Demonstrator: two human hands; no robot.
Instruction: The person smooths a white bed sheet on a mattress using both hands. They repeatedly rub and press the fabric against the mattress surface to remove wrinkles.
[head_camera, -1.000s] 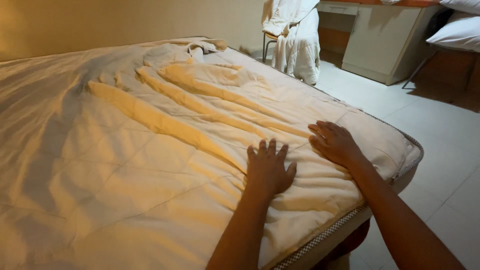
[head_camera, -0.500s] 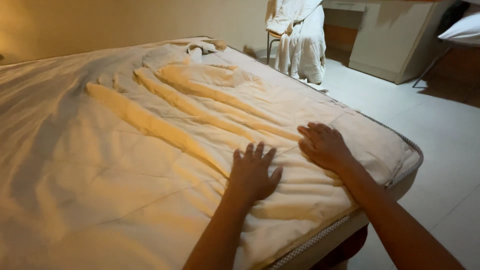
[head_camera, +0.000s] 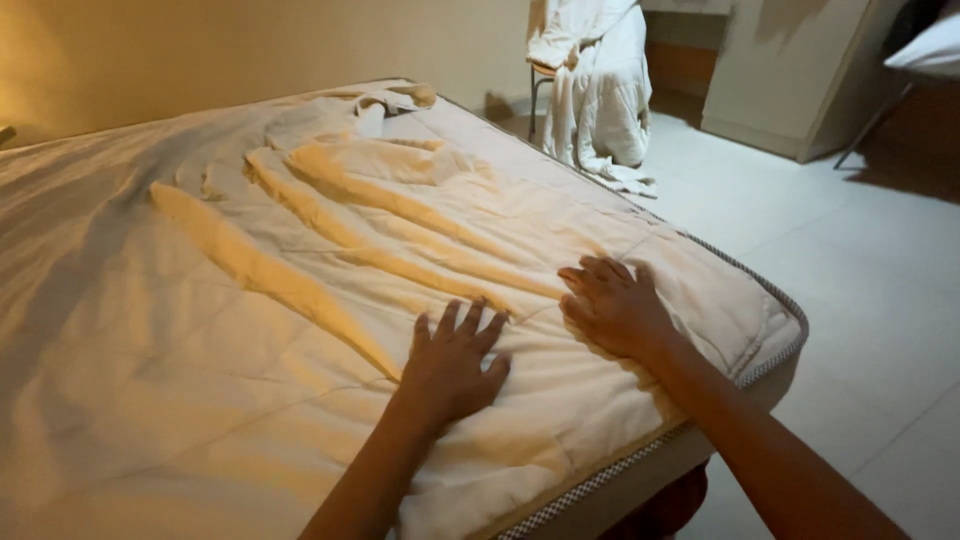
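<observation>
Warm-lit plain wall (head_camera: 250, 50), pale tiled floor (head_camera: 860, 300), cloth-draped chair (head_camera: 590, 90)

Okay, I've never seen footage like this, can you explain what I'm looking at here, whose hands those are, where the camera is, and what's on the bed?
The view comes from a camera worn on a person's head, looking down at their own bare hands. The left hand and right hand both lie flat, fingers spread, on a cream quilted cover that is wrinkled into long folds across a mattress. Neither hand grips anything. Behind the bed, a chair is draped with white bedding, standing on a pale tiled floor.
</observation>
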